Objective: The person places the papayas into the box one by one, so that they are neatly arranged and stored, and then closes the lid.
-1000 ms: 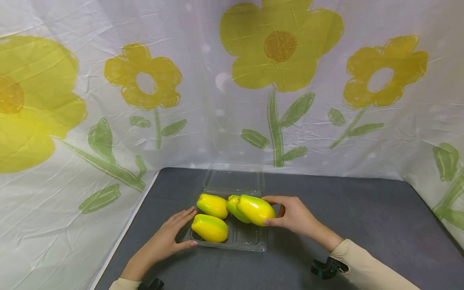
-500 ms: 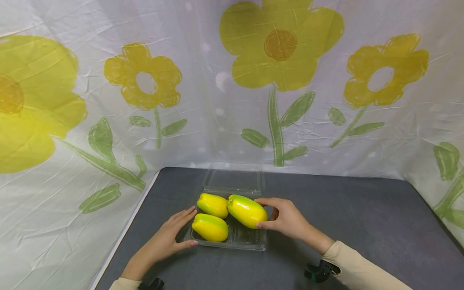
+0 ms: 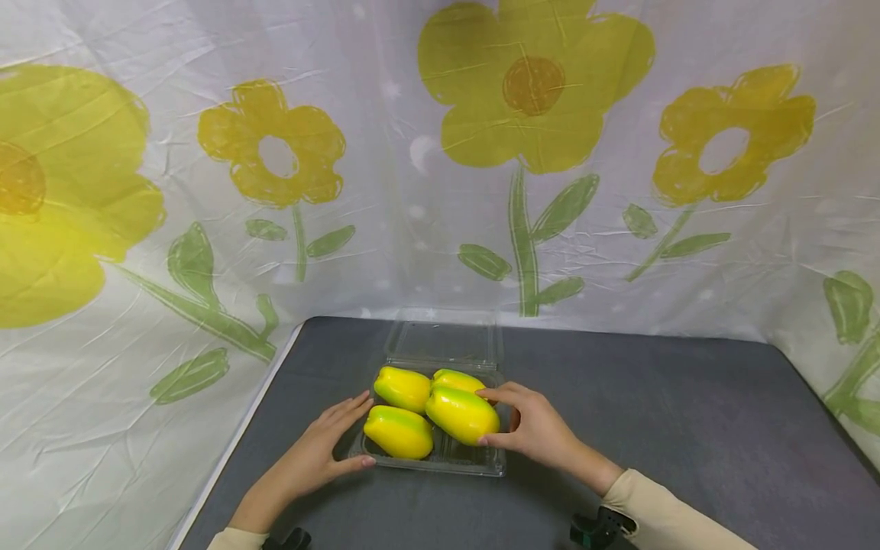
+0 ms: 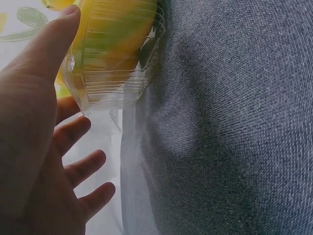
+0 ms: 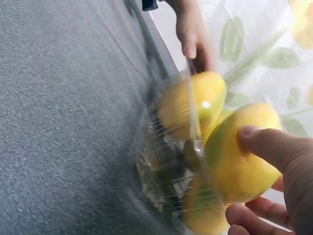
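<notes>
My right hand (image 3: 539, 428) holds a yellow-green mango (image 3: 462, 415) by its right end, thumb at the near side and fingers at the far side. That mango is over the right half of a clear plastic clamshell box (image 3: 474, 464), partly covering another mango (image 3: 457, 379) at the back right. Two more lie along the left half, a back mango (image 3: 402, 389) and a front mango (image 3: 399, 432). My left hand (image 3: 316, 447) rests at the box's left side with fingers spread; in the left wrist view its thumb (image 4: 68, 22) reaches the rim and the other fingers extend loosely.
The box's transparent lid (image 3: 443, 344) lies folded back behind it, towards the rear edge of the dark grey table (image 3: 653, 412). A white curtain (image 3: 385, 153) printed with yellow flowers hangs behind and at the sides.
My right hand has brought the held mango left and towards me, from above the back-right mango to the front-right part of the box. The left hand stays in place.
</notes>
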Available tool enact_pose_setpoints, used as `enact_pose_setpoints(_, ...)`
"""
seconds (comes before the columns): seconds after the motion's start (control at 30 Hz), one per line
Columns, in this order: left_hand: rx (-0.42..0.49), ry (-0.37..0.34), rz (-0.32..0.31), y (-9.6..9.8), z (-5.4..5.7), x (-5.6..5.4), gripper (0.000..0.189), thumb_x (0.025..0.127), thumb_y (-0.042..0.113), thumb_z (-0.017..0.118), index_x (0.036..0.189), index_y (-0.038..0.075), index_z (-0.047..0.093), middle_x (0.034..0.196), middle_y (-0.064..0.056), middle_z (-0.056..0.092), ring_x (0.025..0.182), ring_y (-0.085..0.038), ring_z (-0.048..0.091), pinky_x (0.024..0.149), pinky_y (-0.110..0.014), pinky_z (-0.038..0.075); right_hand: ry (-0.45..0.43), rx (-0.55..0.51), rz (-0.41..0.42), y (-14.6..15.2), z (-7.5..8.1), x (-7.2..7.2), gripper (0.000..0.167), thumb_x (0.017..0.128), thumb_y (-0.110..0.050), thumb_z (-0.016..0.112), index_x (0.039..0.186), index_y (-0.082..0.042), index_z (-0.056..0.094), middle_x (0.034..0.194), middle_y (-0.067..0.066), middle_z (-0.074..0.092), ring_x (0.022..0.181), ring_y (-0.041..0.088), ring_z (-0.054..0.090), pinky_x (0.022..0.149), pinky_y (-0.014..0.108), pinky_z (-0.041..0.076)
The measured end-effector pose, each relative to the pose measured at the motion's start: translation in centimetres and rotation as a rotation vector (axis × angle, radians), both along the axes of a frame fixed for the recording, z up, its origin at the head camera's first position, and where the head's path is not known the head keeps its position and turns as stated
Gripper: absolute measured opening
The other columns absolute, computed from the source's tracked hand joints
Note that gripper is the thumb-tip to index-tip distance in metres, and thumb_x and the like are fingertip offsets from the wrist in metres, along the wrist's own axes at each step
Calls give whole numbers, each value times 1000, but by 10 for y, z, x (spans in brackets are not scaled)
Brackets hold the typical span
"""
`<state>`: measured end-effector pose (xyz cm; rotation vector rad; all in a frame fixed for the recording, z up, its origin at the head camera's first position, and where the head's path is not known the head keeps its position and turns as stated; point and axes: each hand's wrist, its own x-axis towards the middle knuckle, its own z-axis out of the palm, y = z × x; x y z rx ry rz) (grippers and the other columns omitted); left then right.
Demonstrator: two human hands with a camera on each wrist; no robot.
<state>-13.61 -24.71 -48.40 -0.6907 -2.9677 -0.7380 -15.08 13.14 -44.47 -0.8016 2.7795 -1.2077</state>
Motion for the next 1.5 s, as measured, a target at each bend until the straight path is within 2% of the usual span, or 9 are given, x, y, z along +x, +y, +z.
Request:
enact_pose_setpoints(0.2, 5, 4, -5, 0, 0, 0, 90, 81, 66, 66, 155, 27, 34, 163, 0, 32, 146, -40, 35, 108, -70, 34, 0, 10, 11, -2, -7, 2, 63, 76, -44, 83, 132, -21, 64, 117, 0, 66, 52, 4, 48, 53, 18, 46)
enact_pose_setpoints(0.63, 6, 6, 1, 0, -1, 1, 90, 81, 68, 65, 155, 28, 34, 163, 0, 33, 145, -41, 36, 107, -70, 36, 33, 56, 50, -5, -11, 5, 63, 76, -41, 84, 132, -18, 64, 113, -1, 67, 54, -3, 42, 52, 17, 43)
enact_pose_setpoints(0.73, 5, 6, 8, 1, 0, 1, 90, 80, 67, 66, 155, 27, 35, 162, 0, 34, 145, -41, 37, 107, -69, 36, 45, 81, 48, -6, -12, 5, 64, 76, -42, 84, 132, -19, 64, 115, -1, 67, 56, -3, 42, 54, 17, 42)
enact_pose_setpoints(0.93, -1, 5, 11, 2, 1, 2, 90, 80, 66, 67, 155, 27, 35, 162, 0, 35, 145, -39, 37, 108, -68, 36, 14, 120, 44, -7, -12, 5, 67, 75, -45, 84, 134, -22, 63, 120, 0, 66, 61, -2, 46, 60, 18, 44)
enact_pose_setpoints(1.1, 9, 4, 5, 2, 1, 2, 90, 81, 65, 68, 155, 26, 35, 162, -1, 34, 145, -40, 37, 108, -69, 35, 27, 132, 44, -8, -13, 5, 68, 73, -45, 85, 133, -20, 64, 120, 1, 67, 76, 8, 58, 63, 21, 47)
enact_pose_setpoints(1.2, 9, 1, 2, 2, 2, 3, 90, 81, 65, 67, 155, 25, 35, 162, -2, 34, 145, -40, 36, 108, -69, 34, 40, 142, 51, -9, -14, 5, 68, 73, -46, 85, 132, -19, 64, 120, 1, 68, 92, 16, 66, 72, 28, 54)
enact_pose_setpoints(1.3, 11, -2, 1, 2, 3, 3, 90, 81, 64, 68, 155, 25, 35, 162, -3, 34, 145, -40, 36, 108, -69, 34, 42, 151, 54, -9, -14, 5, 68, 73, -45, 85, 132, -18, 64, 121, 1, 69, 105, 21, 67, 84, 39, 57)
enact_pose_setpoints(1.4, 14, -1, 1, 2, 3, 3, 90, 81, 64, 68, 155, 25, 35, 162, -3, 34, 145, -40, 36, 108, -69, 34, 28, 151, 52, -9, -13, 5, 68, 73, -43, 86, 132, -17, 64, 122, 2, 70, 108, 23, 67, 88, 45, 56)
enact_pose_setpoints(1.5, 13, -3, 0, 2, 4, 3, 90, 81, 64, 68, 155, 24, 35, 162, -3, 34, 145, -40, 36, 108, -69, 34, 4, 150, 52, -10, -12, 4, 67, 73, -41, 86, 132, -16, 64, 123, 3, 71, 109, 23, 68, 89, 45, 56)
